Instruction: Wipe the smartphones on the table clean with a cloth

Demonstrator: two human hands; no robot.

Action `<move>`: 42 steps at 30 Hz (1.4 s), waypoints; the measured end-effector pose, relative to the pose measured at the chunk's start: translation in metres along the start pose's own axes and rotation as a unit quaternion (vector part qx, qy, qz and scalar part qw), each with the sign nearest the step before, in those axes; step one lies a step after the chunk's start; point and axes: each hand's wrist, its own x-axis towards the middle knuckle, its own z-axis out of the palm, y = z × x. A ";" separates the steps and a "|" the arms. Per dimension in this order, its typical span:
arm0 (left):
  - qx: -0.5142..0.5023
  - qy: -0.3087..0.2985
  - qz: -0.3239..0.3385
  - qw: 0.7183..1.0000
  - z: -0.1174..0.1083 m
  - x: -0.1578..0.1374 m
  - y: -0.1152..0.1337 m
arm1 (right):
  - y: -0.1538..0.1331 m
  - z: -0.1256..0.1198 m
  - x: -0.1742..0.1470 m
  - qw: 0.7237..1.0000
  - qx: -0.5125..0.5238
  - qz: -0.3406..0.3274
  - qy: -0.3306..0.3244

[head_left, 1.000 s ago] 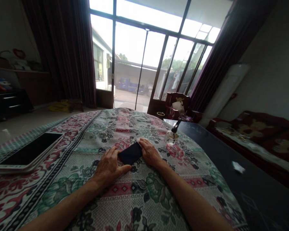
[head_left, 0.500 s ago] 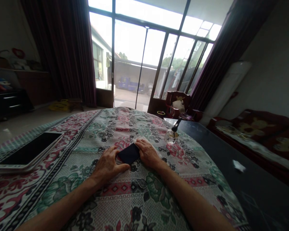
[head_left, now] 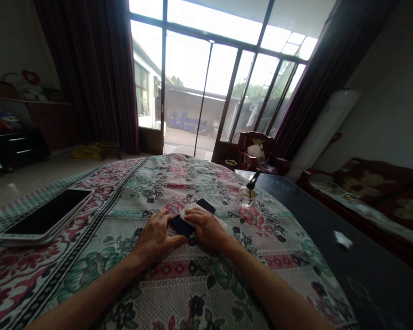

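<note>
A dark smartphone (head_left: pixel 181 225) lies flat on the patterned tablecloth. Its near end sits between the thumb and fingers of my left hand (head_left: pixel 154 234), which grips its edges. My right hand (head_left: pixel 209 228) presses a white tissue (head_left: pixel 223 224) onto the middle of the phone, with the fingers closed over it. The phone's far end shows beyond those fingers, while its middle is hidden under the hand and tissue.
To the left lies a white-framed tablet (head_left: pixel 50 213) on top of another flat item. A clear bottle with a black pump top (head_left: pixel 248 192) stands at the right. Beside the cloth, a crumpled white tissue (head_left: pixel 343 239) rests on the dark tabletop (head_left: pixel 371 270).
My right hand has slid with the tissue from the phone's far end toward its near end, uncovering the far end. My left hand keeps its grip in nearly the same place.
</note>
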 end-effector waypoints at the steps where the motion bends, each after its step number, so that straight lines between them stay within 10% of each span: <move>1: -0.003 -0.004 0.000 1.000 0.000 0.000 0.000 | 0.006 -0.002 -0.001 0.999 -0.013 0.026 0.016; 8: -0.012 -0.012 0.000 1.000 -0.002 0.004 -0.003 | 0.029 0.003 0.001 0.980 -0.109 0.161 0.040; 18: -0.109 -0.067 0.108 0.986 -0.016 0.024 -0.049 | 0.000 0.007 0.009 0.998 -0.054 0.020 0.016; 42: -0.144 -0.031 0.118 0.982 -0.016 0.026 -0.051 | -0.022 0.012 -0.009 0.988 0.080 -0.133 -0.019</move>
